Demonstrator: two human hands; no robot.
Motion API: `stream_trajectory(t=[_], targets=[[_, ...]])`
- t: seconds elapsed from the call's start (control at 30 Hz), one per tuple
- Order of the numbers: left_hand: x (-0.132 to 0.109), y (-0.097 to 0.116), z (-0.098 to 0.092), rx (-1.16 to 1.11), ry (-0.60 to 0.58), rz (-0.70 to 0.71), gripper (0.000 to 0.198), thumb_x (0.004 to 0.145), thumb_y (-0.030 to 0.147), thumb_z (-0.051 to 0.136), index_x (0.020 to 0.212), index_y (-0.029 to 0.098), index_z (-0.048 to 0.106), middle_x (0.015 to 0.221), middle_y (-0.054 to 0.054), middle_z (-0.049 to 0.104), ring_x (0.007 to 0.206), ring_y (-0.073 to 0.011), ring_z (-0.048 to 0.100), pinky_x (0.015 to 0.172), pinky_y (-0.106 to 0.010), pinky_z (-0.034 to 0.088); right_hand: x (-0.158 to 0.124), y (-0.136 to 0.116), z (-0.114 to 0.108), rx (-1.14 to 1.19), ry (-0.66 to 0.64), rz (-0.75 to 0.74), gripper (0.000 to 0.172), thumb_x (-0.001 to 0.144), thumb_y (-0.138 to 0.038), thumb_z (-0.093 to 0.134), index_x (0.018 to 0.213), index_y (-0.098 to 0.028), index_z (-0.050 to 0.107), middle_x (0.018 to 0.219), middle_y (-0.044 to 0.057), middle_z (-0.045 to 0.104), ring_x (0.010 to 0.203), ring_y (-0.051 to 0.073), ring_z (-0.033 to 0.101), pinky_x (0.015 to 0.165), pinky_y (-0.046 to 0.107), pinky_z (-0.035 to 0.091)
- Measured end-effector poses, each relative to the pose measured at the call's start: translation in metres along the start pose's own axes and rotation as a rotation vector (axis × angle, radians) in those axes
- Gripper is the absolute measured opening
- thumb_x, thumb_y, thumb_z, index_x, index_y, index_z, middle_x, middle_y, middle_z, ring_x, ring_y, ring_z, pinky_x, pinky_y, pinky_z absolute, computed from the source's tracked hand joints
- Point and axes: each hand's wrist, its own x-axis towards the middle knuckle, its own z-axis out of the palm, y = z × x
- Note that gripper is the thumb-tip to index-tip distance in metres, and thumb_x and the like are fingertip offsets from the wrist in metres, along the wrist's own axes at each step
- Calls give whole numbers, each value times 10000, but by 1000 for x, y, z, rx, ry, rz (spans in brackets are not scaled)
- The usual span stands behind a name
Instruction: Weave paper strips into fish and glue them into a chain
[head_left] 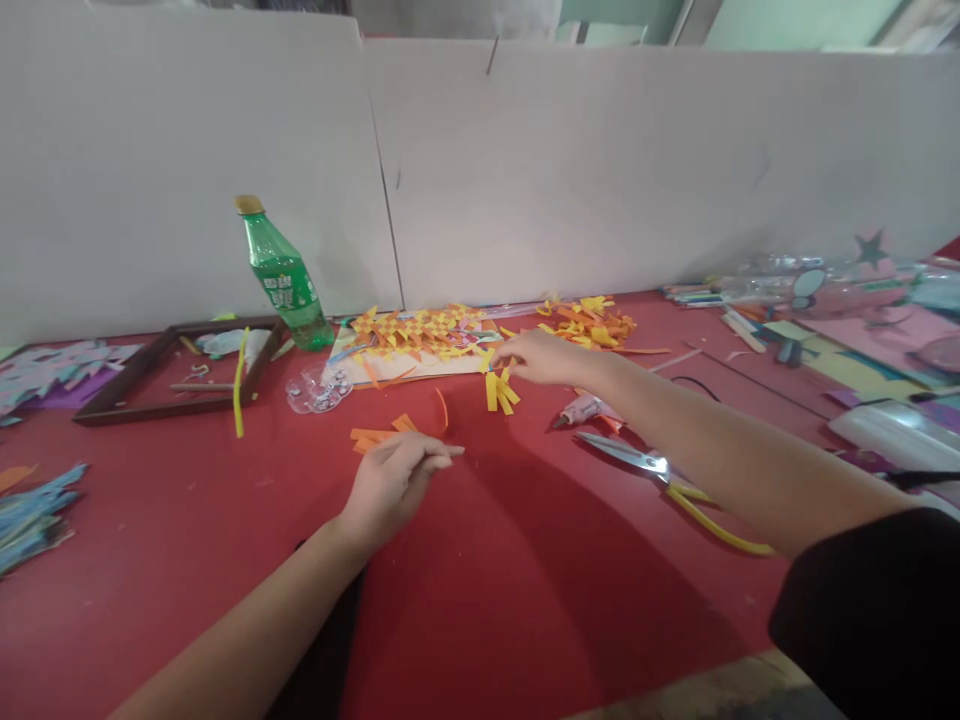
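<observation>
My left hand (397, 485) hovers over the red table with its thumb and fingers pressed together in a pinch; whatever may be between the tips is too small to make out. Just behind it lie several orange paper strips (382, 434), and a thin curled orange strip (442, 410) stands close by. Farther forward, my right hand (541, 357) reaches down with its fingertips closed at the upper end of some yellow paper strips (501, 392). Beyond both hands is a board (412, 372) covered with woven orange and yellow paper.
A green bottle (285, 275) stands left, beside a dark wooden frame (172, 408) and a clear plastic piece (319, 392). Scissors with yellow handles (667, 485) and a glue gun (581, 410) lie under my right arm. A paper-strip pile (589, 322) sits against the white partition (562, 180).
</observation>
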Motion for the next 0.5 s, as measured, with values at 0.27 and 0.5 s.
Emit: stream_trajectory(t=[0.27,0.5], targets=[[-1,1,-5,60,0,-34,336,1000,241,393,787,203,650,727,-14,733,672,-139,677,652,-243,487,-48,-27,34,-97,-107,-93,363,813,-67,523,1075,-205,733,1055,95,739,972,234,676,847,339,487],[-2,-1,-1,94,13,5,188,969,246,507,818,202,609,728,7,710,689,-121,670,670,-218,497,-100,-72,46,-108,-110,-189,350,854,-101,517,1149,-168,692,1224,121,685,1120,242,630,992,375,467]])
